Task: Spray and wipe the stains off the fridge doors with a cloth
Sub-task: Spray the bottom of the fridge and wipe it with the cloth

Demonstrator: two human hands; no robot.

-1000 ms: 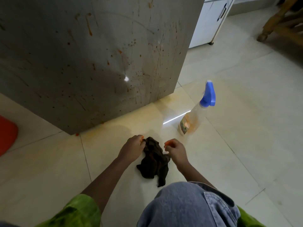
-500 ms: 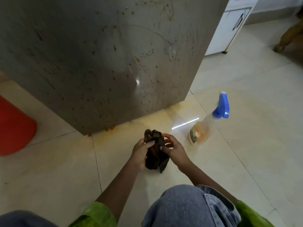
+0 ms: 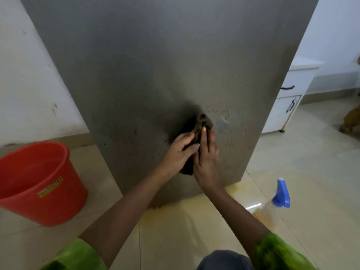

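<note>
Head view, looking down and forward from a crouch: one tall grey fridge door (image 3: 165,75) fills the middle of the frame, standing on a pale tiled floor (image 3: 311,162). Two bare hands meet low on the door, a little right of its centre, with one dark brown cloth (image 3: 203,123) bunched between them and pressed against the metal. The left hand (image 3: 178,152) grips the cloth's left side, its fingers (image 3: 185,137) curled over the fabric and the thumb folded across it. The right hand (image 3: 206,162) lies flat on the cloth's right side, its fingers (image 3: 204,137) straight and close together, pointing up the door, so it presses rather than grasps. The cloth's top pokes out above the fingertips and a small tail shows below the palms. Faint reddish specks and streaks dot the door around and to the right of the cloth; motion blur makes them too soft to count. One spray bottle (image 3: 280,193) with a blue trigger head stands on the floor to the right, well apart from the hands, its clear body blurred. An orange-yellow smear (image 3: 175,217) stains the tiles at the foot of the door. One red bucket (image 3: 39,182) sits on the floor to the left, beside the fridge. A white cabinet (image 3: 286,102) with dark handles stands behind the fridge's right edge. Two green sleeves (image 3: 276,252) and one denim-covered knee (image 3: 224,260) fill the bottom edge.
</note>
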